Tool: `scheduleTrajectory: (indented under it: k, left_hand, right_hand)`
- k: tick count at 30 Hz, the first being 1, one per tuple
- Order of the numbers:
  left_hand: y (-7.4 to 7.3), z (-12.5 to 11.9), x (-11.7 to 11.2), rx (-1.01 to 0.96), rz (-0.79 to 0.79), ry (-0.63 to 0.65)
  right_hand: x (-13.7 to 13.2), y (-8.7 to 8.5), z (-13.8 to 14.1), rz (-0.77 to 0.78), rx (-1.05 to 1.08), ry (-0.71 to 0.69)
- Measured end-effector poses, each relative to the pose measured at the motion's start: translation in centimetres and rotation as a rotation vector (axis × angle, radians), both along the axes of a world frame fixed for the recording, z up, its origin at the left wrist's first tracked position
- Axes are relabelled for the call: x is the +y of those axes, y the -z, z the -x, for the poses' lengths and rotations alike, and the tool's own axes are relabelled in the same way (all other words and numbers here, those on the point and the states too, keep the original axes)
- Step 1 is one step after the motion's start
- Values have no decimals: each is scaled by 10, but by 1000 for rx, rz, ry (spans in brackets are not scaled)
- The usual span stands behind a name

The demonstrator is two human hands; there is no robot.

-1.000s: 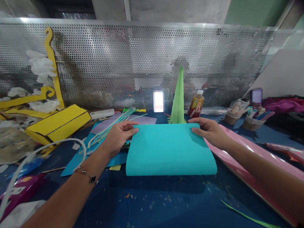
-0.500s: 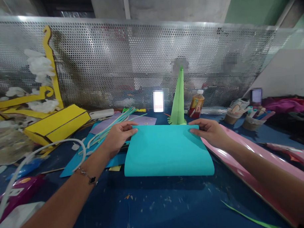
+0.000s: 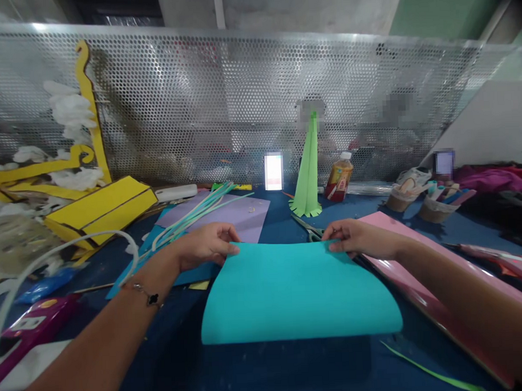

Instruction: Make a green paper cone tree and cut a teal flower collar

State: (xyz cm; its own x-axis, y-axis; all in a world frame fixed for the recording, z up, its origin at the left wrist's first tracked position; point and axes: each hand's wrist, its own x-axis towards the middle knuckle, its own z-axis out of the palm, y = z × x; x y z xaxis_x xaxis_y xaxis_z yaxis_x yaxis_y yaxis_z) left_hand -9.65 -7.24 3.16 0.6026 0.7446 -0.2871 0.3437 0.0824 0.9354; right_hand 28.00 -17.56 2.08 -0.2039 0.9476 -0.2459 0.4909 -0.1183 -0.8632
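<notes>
Turquoise sheet (image 3: pixel 298 294) has come nearer, pinched by both hands (image 3: pixel 206 243)

Matt turquoise paper (image 3: pixel 301 294), glossy pink board (image 3: pixel 398 273), metal screen (image 3: pixel 189 112)

We cannot see the underside of the turquoise sheet (image 3: pixel 298 294), which also hides part of the scissors (image 3: pixel 305 225). Pixelation keeps us from reading the bright screen (image 3: pixel 273 172). We lose the purple device (image 3: pixel 40 323) past the left edge and the pink tool (image 3: pixel 498 258) past the right.
</notes>
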Motion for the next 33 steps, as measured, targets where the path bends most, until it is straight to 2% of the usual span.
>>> scheduleTrajectory:
  k: [2, 5, 9, 11, 17, 23, 33]
  left_hand:
    - [1, -2, -2, 63, -64, 22]
    - [4, -8, -2, 156, -212, 34]
    - [12, -15, 3, 235, -441, -28]
    - [16, -17, 6, 243, -492, -58]
    - [23, -18, 8, 256, -445, -24]
    - [23, -19, 4, 306, -438, 12]
    - [19, -24, -2, 432, -592, 49]
  right_hand:
    - [0, 0, 1, -21, -93, -13]
    - [-1, -3, 4, -135, -206, 6]
    - [1, -5, 8, -264, -229, 29]
    - [3, -2, 7, -292, -232, 39]
    - [10, 9, -3, -357, -361, 8]
    - [8, 6, -2, -309, -415, -58]
    - [3, -4, 5, -256, -586, -93]
